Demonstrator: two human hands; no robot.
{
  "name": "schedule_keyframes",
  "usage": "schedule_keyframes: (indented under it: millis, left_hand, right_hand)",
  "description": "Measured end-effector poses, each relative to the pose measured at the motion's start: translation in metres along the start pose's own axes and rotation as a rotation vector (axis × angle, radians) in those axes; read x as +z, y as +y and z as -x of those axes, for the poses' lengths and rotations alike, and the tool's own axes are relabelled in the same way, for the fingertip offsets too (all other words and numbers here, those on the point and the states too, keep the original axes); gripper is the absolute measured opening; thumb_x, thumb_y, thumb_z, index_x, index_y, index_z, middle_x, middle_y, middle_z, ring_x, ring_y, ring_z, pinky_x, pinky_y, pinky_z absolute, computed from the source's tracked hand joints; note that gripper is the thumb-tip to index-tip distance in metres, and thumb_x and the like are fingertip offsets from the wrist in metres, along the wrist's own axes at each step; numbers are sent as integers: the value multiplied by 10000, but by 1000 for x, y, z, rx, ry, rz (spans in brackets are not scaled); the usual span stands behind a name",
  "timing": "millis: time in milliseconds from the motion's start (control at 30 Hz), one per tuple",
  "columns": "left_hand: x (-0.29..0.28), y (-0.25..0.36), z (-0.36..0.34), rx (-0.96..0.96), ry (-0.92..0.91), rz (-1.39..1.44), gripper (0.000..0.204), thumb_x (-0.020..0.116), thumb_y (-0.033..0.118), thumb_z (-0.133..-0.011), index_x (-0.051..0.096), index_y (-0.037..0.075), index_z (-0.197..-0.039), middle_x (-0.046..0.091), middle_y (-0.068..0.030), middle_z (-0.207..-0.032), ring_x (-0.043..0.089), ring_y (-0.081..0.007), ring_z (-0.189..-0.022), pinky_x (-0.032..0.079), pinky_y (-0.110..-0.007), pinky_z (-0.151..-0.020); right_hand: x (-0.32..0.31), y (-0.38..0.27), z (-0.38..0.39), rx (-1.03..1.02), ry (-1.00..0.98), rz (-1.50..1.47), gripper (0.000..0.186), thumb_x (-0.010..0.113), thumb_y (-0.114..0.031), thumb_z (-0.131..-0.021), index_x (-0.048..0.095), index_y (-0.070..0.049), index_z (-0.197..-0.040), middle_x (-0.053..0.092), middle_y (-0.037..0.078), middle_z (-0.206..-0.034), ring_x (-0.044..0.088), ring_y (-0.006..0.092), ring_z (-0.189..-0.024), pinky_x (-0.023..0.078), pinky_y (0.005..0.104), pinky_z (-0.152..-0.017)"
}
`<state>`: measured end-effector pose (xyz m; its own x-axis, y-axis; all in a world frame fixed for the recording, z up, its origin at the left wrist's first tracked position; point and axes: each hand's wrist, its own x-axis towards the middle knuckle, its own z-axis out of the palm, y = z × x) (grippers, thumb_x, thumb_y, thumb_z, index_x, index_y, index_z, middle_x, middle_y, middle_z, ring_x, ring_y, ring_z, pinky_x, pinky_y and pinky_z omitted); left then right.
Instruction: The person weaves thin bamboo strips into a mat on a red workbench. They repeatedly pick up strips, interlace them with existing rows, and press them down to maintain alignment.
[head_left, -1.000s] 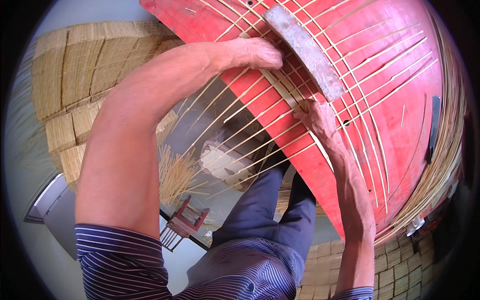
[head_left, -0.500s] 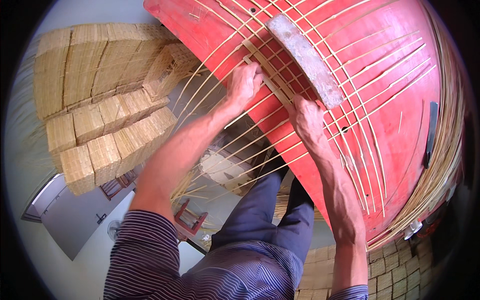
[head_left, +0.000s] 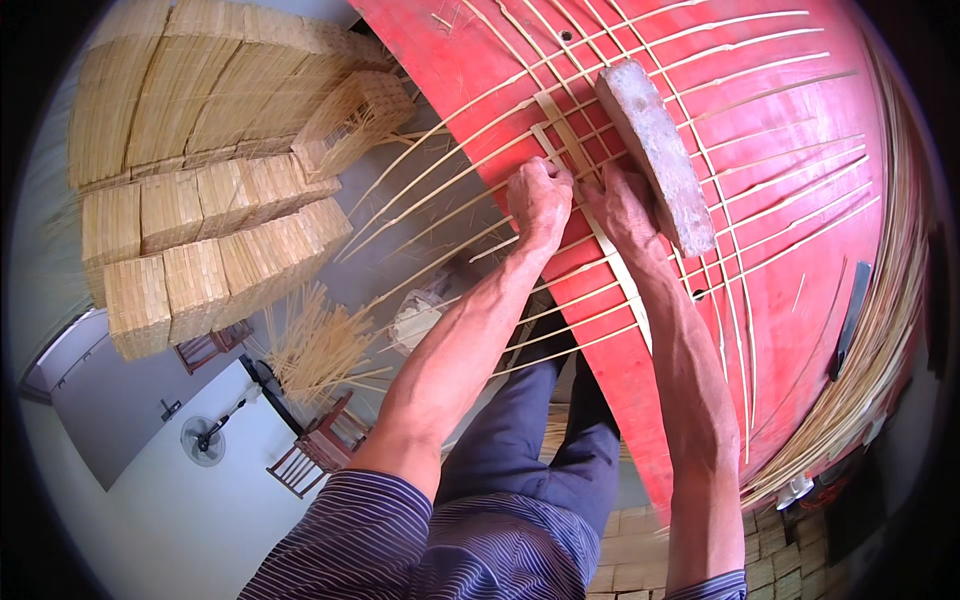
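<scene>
On a red work surface lies an open grid of thin pale bamboo strips, with loose ends sticking out past the edges. A flattish oblong stone block rests on the grid. My left hand is closed, fingers curled on a wide pale strip near the surface's left part. My right hand is just right of it, beside the stone's left side, fingers bent and closed round the same wide strip; the fingertips are partly hidden.
Stacked woven bamboo blocks stand at the left, near loose split strips. A wooden chair, a fan and a grey door show below. A long strip bundle and a dark flat blade-like piece lie at the right.
My left hand came down from the strip's upper end, then moved right beside my right hand, fingers closed. My right hand shifted slightly up. The view shifted, so the grid appears further right and down.
</scene>
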<state>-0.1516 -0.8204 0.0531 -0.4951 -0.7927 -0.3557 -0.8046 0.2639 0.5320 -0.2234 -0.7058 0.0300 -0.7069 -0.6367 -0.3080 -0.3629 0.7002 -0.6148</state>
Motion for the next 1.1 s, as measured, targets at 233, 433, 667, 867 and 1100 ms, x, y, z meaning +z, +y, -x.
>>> schedule_keyframes:
  millis: [233, 433, 667, 867, 1100]
  left_hand:
    - [11, -10, 3, 11, 77, 144, 203, 715, 163, -770, 719, -36, -808, 708, -224, -757, 710, -353, -743, 535, -439, -738]
    - [6, -16, 1, -1, 8, 173, 181, 689, 153, -804, 706, -20, -857, 700, -244, -802, 691, -424, -821, 543, -496, -776]
    - [5, -15, 10, 60, 46, 167, 142, 670, 103, -817, 630, -33, -837, 684, -224, -786, 678, -404, -782, 525, -491, -754]
    - [3, -20, 9, 75, 65, 241, 131, 688, 87, -794, 627, -26, -822, 682, -219, -759, 684, -391, -759, 532, -472, -730]
    - [14, -22, 0, 3, -17, 277, 198, 653, 80, -818, 681, -62, -953, 707, -221, -812, 716, -330, -779, 556, -417, -725]
  right_hand:
    - [2, 3, -3, 17, 21, 21, 323, 754, -247, -820, 607, -25, -1004, 653, 204, -757, 664, 396, -714, 502, 475, -648]
    - [-11, -5, 1, 11, -37, -84, 359, 780, -252, -807, 595, -12, -1000, 610, 186, -707, 632, 353, -669, 481, 467, -642]
    - [-1, 1, -2, -15, -7, 15, 367, 789, -221, -796, 583, -2, -1006, 614, 188, -700, 635, 371, -665, 482, 467, -624]
    - [-4, -1, -2, -38, 4, -34, 254, 718, -204, -809, 542, -30, -865, 649, 222, -750, 668, 421, -741, 505, 474, -624]
    - [0, 3, -2, -72, 34, -92, 257, 731, -172, -823, 562, -11, -931, 642, 215, -731, 657, 393, -694, 486, 471, -618]
